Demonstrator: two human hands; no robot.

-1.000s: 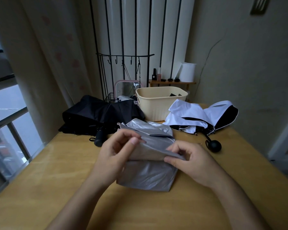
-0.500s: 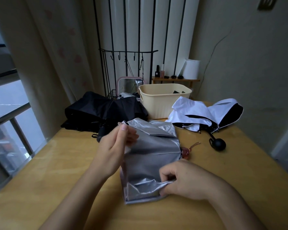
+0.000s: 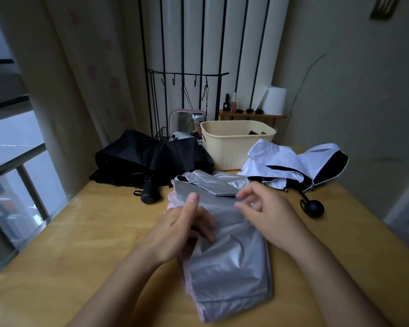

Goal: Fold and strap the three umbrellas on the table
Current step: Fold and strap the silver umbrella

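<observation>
The silver umbrella (image 3: 227, 267) lies near-centre on the counter (image 3: 80, 256). The left hand (image 3: 182, 230), thumb up, curls its fingers into the cloth's left side. The right hand (image 3: 267, 215) is over the far end, fingers bent and blurred; I cannot tell whether they grip.

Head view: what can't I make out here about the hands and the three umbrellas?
1. The right hand: fingertips motion-blurred in the head view; a pinch on the fabric cannot be confirmed.
2. The silver umbrella: handle and strap hidden by its own folds and the gripping left hand.
3. The black umbrella: strap lost in dark folds.
4. The cream basket: contents mostly hidden behind its rim.
</observation>
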